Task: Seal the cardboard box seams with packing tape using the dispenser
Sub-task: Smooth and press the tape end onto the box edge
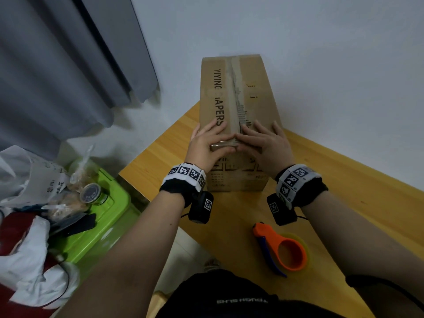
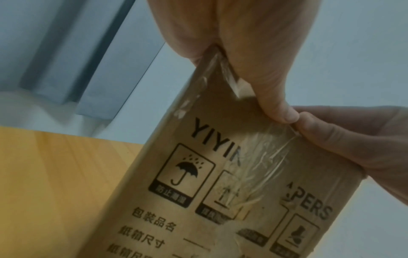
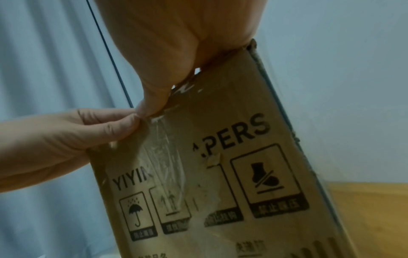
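A tall brown cardboard box printed with black lettering and handling symbols stands on the yellow wooden bench, near its far edge against the pale wall. A strip of clear packing tape runs down the middle seam of its top and over the near edge onto the front face, where it looks wrinkled. The left hand and the right hand both lie flat on the near end of the box top, fingers stretched out and spread, thumbs meeting at the seam and pressing the tape over the edge; neither hand grasps anything. An orange plastic tape dispenser with a blue blade arm lies on the bench nearer the person, well apart from the box. Beside the bench's left edge sits a green plastic bin with a small round tin on its lid.
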